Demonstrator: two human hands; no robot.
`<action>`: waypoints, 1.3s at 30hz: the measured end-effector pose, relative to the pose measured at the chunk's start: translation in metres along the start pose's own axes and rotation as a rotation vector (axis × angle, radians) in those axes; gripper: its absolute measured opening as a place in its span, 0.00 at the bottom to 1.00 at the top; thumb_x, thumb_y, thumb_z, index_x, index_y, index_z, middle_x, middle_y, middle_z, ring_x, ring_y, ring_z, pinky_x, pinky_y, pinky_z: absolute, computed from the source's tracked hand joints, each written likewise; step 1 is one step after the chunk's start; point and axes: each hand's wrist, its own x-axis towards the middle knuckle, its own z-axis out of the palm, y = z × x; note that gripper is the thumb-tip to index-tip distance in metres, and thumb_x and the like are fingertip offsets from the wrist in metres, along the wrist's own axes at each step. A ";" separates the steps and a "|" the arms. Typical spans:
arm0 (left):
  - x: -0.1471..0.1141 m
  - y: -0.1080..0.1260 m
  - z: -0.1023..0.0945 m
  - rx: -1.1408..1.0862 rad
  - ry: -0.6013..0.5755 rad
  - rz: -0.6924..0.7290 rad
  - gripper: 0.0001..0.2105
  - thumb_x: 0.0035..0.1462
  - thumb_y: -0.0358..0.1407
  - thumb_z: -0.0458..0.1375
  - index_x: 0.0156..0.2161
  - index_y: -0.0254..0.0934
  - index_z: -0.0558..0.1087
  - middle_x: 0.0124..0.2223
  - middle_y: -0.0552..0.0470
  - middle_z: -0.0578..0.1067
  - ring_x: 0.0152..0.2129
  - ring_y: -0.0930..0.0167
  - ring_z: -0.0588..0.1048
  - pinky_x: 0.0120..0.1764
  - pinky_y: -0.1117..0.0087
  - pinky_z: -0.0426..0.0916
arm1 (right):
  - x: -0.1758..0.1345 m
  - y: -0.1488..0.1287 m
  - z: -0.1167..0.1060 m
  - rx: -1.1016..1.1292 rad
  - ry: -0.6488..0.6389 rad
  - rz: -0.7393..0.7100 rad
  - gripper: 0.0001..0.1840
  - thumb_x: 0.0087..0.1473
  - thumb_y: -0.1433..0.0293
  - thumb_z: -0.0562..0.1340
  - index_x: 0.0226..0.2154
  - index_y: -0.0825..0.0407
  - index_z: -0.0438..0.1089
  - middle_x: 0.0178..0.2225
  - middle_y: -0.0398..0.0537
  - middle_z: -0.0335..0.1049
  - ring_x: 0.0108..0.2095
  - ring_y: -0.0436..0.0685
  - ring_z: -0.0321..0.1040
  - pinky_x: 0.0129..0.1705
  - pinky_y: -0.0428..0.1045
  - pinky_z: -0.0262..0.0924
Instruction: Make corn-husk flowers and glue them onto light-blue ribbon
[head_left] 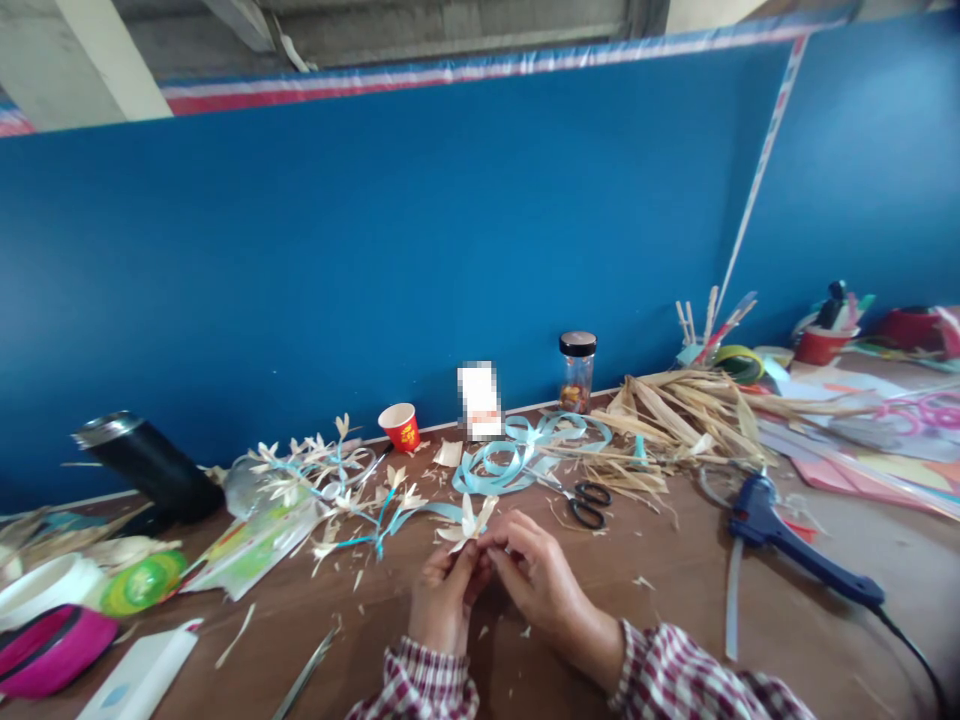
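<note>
A pale flower with pointed petals (471, 520), which looks made of dried husk, stands at the fingertips of my left hand (444, 597). That hand pinches its base between thumb and fingers. My right hand (546, 578) meets it from the right, fingers closed in a pinch beside the flower's base; what lies between those fingertips is hidden. A light-blue ribbon (504, 462) lies in loops behind my hands, with a strand reaching left of the flower. Just left is a stem with blue-wrapped branches (380, 530) bearing similar pale flowers.
Black-handled scissors (589, 505), dried husks (667, 415) and a blue glue gun (795, 545) lie to the right. Behind stand a red paper cup (400, 428) and a lidded jar (577, 375). Tweezers (306, 672) and a black tumbler (150, 465) are left. A blue partition (450, 230) bounds the table.
</note>
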 end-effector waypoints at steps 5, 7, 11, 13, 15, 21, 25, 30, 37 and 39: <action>-0.003 0.002 0.004 0.006 0.009 0.000 0.12 0.32 0.34 0.70 0.25 0.32 0.76 0.22 0.52 0.76 0.19 0.75 0.74 0.25 0.78 0.71 | -0.002 -0.001 0.001 -0.038 0.031 0.083 0.07 0.52 0.77 0.56 0.34 0.52 0.66 0.32 0.45 0.67 0.31 0.51 0.64 0.31 0.45 0.59; -0.006 0.002 0.006 0.017 0.002 0.004 0.12 0.32 0.34 0.70 0.27 0.31 0.77 0.23 0.51 0.77 0.20 0.74 0.75 0.26 0.77 0.71 | -0.002 -0.002 0.001 -0.050 0.044 0.119 0.06 0.52 0.76 0.56 0.34 0.52 0.66 0.32 0.45 0.67 0.30 0.50 0.64 0.30 0.44 0.59; -0.010 0.002 0.010 0.012 -0.031 0.035 0.12 0.33 0.35 0.69 0.27 0.32 0.77 0.26 0.49 0.78 0.23 0.72 0.76 0.28 0.75 0.71 | 0.000 -0.003 0.001 -0.056 0.038 0.127 0.05 0.52 0.75 0.57 0.32 0.52 0.67 0.30 0.45 0.67 0.30 0.50 0.64 0.30 0.43 0.59; -0.011 0.002 0.010 0.024 -0.039 0.044 0.11 0.34 0.35 0.69 0.27 0.32 0.77 0.26 0.49 0.79 0.23 0.71 0.76 0.29 0.75 0.71 | 0.000 -0.002 0.001 -0.052 0.044 0.131 0.04 0.51 0.75 0.58 0.31 0.53 0.68 0.30 0.45 0.67 0.30 0.50 0.64 0.30 0.43 0.59; -0.011 0.001 0.009 0.040 -0.043 0.056 0.12 0.34 0.35 0.69 0.27 0.32 0.77 0.27 0.49 0.79 0.24 0.70 0.76 0.29 0.74 0.71 | 0.000 -0.001 0.002 -0.052 0.056 0.144 0.02 0.51 0.74 0.59 0.30 0.53 0.67 0.30 0.44 0.67 0.30 0.50 0.64 0.29 0.43 0.59; -0.009 -0.001 0.008 0.034 -0.025 0.061 0.13 0.33 0.35 0.69 0.28 0.32 0.78 0.26 0.49 0.78 0.23 0.71 0.75 0.27 0.75 0.71 | 0.000 0.001 0.004 -0.057 0.091 0.148 0.03 0.52 0.74 0.58 0.28 0.53 0.67 0.28 0.44 0.67 0.29 0.50 0.64 0.30 0.44 0.58; -0.009 0.001 0.009 -0.021 -0.004 0.016 0.12 0.32 0.34 0.70 0.26 0.32 0.77 0.23 0.52 0.77 0.20 0.75 0.74 0.26 0.78 0.71 | -0.001 0.001 0.004 -0.063 0.078 0.127 0.04 0.52 0.75 0.58 0.30 0.52 0.68 0.29 0.44 0.67 0.30 0.50 0.64 0.30 0.43 0.57; -0.013 0.005 0.014 -0.026 -0.032 0.008 0.12 0.32 0.33 0.70 0.27 0.31 0.76 0.25 0.50 0.78 0.22 0.74 0.75 0.27 0.78 0.71 | -0.001 0.002 0.003 -0.065 0.100 0.112 0.05 0.52 0.76 0.57 0.30 0.52 0.67 0.29 0.43 0.66 0.30 0.50 0.64 0.32 0.44 0.57; -0.006 0.006 0.009 -0.024 -0.019 -0.009 0.12 0.32 0.30 0.70 0.27 0.33 0.76 0.26 0.50 0.78 0.22 0.72 0.76 0.26 0.77 0.72 | 0.001 -0.010 -0.001 -0.093 0.112 0.103 0.06 0.52 0.76 0.57 0.31 0.52 0.68 0.30 0.44 0.66 0.31 0.50 0.64 0.34 0.44 0.57; -0.002 0.008 0.007 -0.001 0.016 -0.058 0.09 0.36 0.25 0.68 0.26 0.33 0.75 0.25 0.52 0.78 0.19 0.74 0.75 0.23 0.79 0.72 | -0.003 -0.020 -0.006 -0.109 0.139 0.124 0.06 0.51 0.75 0.58 0.33 0.51 0.69 0.32 0.45 0.67 0.33 0.51 0.64 0.36 0.45 0.58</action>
